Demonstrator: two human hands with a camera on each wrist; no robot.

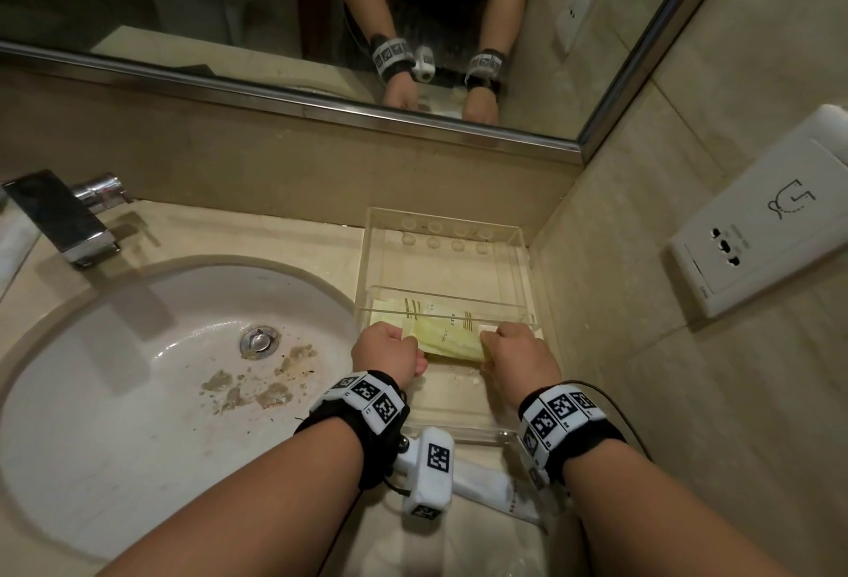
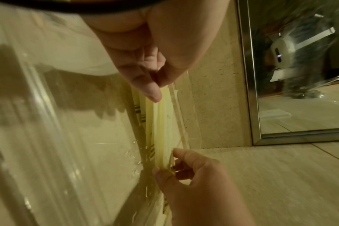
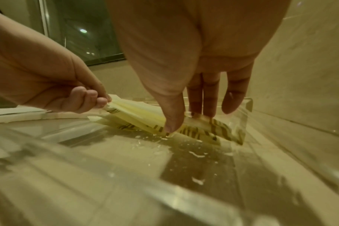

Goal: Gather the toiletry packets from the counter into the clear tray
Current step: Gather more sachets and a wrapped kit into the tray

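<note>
A clear acrylic tray (image 1: 441, 215) stands on the counter in the corner, right of the sink. A small stack of pale yellow toiletry packets (image 1: 452, 340) with dark stripes lies inside it, partly under a clear cross divider (image 1: 445, 303). My left hand (image 1: 410, 347) pinches the stack's left end and my right hand (image 1: 488, 347) pinches its right end. The left wrist view shows the packets (image 2: 162, 126) edge-on between my left hand (image 2: 161, 90) and my right hand (image 2: 176, 165). In the right wrist view my right hand (image 3: 188, 120) has thumb and fingers on the packets (image 3: 137, 116). A white packet (image 1: 500, 491) lies on the counter in front of the tray.
The stained sink basin (image 1: 160, 370) and chrome faucet (image 1: 64, 218) are to the left. A tiled wall with a white socket plate (image 1: 757, 228) rises close on the right. The mirror (image 1: 275, 3) hangs above the back ledge. Water drops sit on the tray floor (image 3: 197, 154).
</note>
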